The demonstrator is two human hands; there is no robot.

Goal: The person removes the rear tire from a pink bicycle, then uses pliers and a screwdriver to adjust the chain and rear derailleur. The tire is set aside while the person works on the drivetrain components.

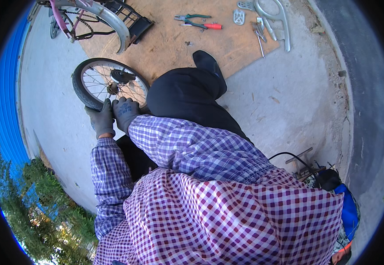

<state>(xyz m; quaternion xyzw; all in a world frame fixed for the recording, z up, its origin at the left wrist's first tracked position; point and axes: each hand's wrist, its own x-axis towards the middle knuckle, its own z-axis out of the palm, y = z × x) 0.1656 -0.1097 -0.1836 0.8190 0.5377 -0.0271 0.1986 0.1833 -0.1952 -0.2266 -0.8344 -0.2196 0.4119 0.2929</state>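
Just beyond the knees, at the wheel's near edge, both gloved hands work side by side: the left hand (98,118) lies against the tyre (77,83) with its thumb up, and the right hand (126,111) curls over the rim beside it. Both look clamped on the wheel (113,88), which spreads out ahead of the grip, though the hidden fingertips leave unclear whether they pinch rubber or metal. As for progress, the wheel is already clear of the pink frame (59,20), which stands farther off, ahead and left. The tyre appears seated round the far side (under the hands one cannot tell), so any work on it seems unfinished, and refitting the wheel is not yet done. Pliers (196,16) and a screwdriver (213,26) lie unheld, ahead and right of the grip, on the board (170,53).
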